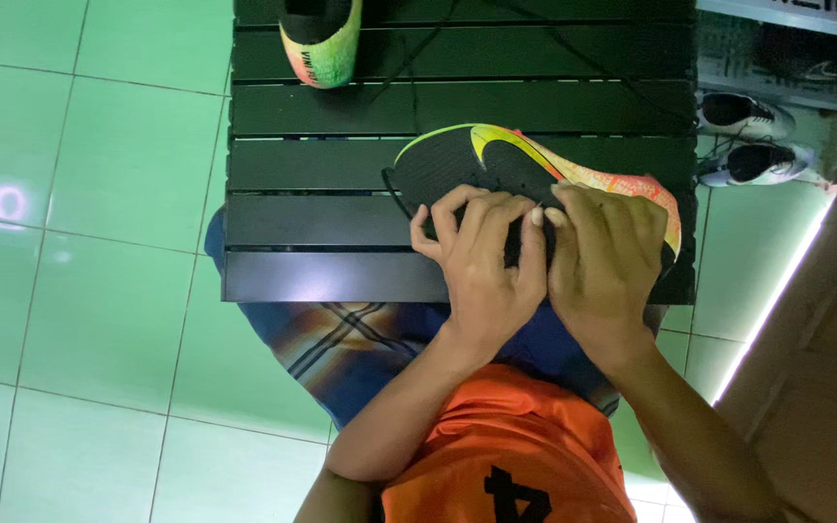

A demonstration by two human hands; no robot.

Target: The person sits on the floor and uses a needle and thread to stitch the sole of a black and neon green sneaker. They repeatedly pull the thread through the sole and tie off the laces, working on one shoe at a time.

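Both hands grip the black shoe point(496, 165) on the dark slatted worktop point(322, 223): left hand point(481, 252) and right hand point(603, 257) fingers pressed at its lacing area; laces look unfinished.

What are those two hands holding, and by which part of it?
Both the left hand and the right hand grip a black shoe with yellow and orange trim, at its middle and top opening. It lies on a black slatted table.

Both hands, left point(481, 266) and right point(604, 263), side by side, fingers apparently curled downward.
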